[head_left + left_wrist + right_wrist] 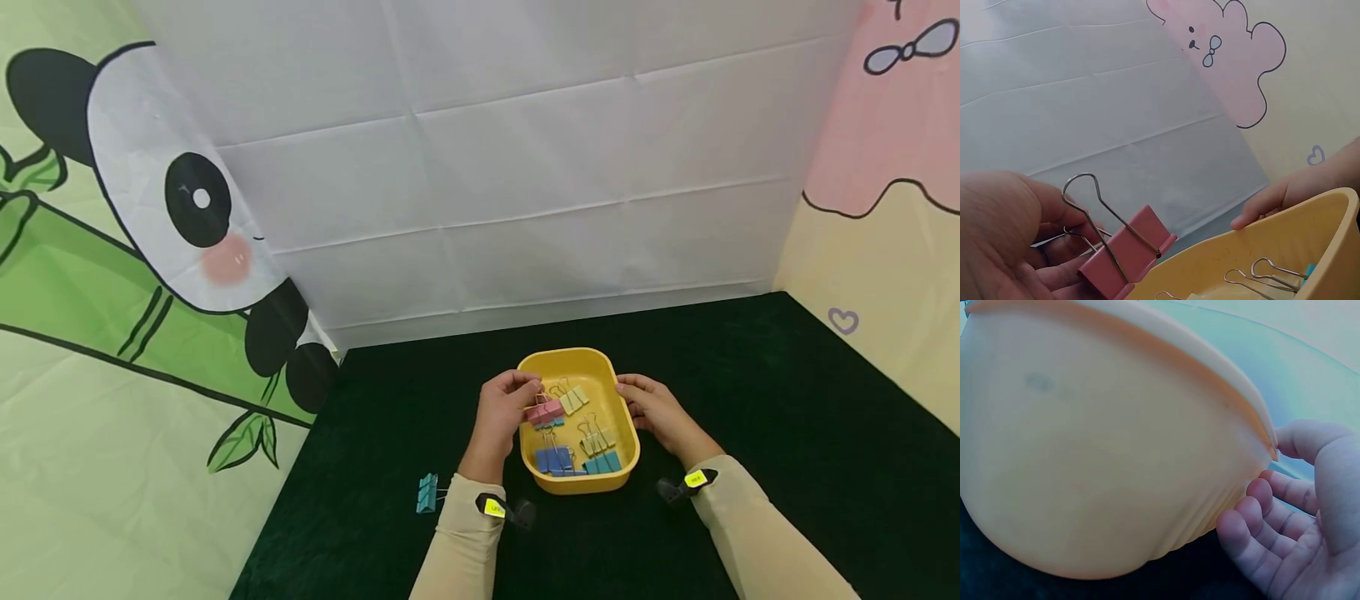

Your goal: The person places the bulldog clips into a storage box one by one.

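The left hand [504, 406] pinched a pink metal binder clip [1124, 253] by its wire handles, just over the near-left rim of the yellow plastic tray [609, 367] on the dark green surface [787, 433]. The right hand [654, 408] — fingers loosely curved — steadied the tray's right wall. The hold looked shallow; the clip could slip back among the blue and yellow clips, or snag their wire loops.

A desk [787, 433] covered in dark green cloth carries a yellow tray [627, 463] near its front middle. A teal binder clip [427, 493] lies on the cloth to the left of the tray, apart from it.
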Demonstrator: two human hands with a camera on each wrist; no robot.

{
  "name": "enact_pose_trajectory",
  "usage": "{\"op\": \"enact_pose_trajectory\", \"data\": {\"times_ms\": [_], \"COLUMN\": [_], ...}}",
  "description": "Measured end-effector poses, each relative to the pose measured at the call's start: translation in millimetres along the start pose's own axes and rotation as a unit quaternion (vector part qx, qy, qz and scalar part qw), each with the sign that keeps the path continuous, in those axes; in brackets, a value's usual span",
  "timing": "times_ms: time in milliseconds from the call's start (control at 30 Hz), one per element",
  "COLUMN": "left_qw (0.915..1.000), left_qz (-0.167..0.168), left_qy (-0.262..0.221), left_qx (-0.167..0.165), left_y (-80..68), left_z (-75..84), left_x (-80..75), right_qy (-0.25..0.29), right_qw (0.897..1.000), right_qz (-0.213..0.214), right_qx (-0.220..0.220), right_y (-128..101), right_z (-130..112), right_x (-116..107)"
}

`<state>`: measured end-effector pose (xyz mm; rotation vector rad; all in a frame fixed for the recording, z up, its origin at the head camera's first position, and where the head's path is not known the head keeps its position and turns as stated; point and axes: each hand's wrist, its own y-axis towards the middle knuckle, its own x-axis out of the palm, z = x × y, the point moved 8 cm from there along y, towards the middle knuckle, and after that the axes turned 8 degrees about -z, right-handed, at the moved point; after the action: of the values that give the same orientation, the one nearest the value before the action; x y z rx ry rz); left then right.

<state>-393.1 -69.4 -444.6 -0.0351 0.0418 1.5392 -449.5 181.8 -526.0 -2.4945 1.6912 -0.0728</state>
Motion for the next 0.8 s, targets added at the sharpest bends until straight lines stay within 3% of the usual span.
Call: {"op": "enact_pose_trajectory", "data": {"times_ms": [167, 333, 567, 800], "left_qw": [0.9997, 0.9979, 0.9977, 0.9974], "left_qz": [-0.025, -0.057, -0.039, -0.041], "left_qy": [-0.007, -0.015, -0.027, -0.042], "left_qx": [0.000, 0.027, 0.048, 0.043], "left_y": [1.3, 2.4, 1.9, -0.4], "left_z": [0.5, 5.4, 11.0, 11.8], "left_x": [6.2, 8.8, -4.3, -19.7], "right_qy": [-0.002, -0.005, -0.009, -0.008], "right_qw": [1.000, 1.000, 1.000, 1.000], "right_qz": [0.001, 0.004, 0.006, 0.008], "right_qx": [0.001, 0.005, 0.005, 0.010], "right_y": [0, -1, -1, 0], "right_z": [-1, -1, -3, 0], "right_x": [0, 0, 1, 3]}}
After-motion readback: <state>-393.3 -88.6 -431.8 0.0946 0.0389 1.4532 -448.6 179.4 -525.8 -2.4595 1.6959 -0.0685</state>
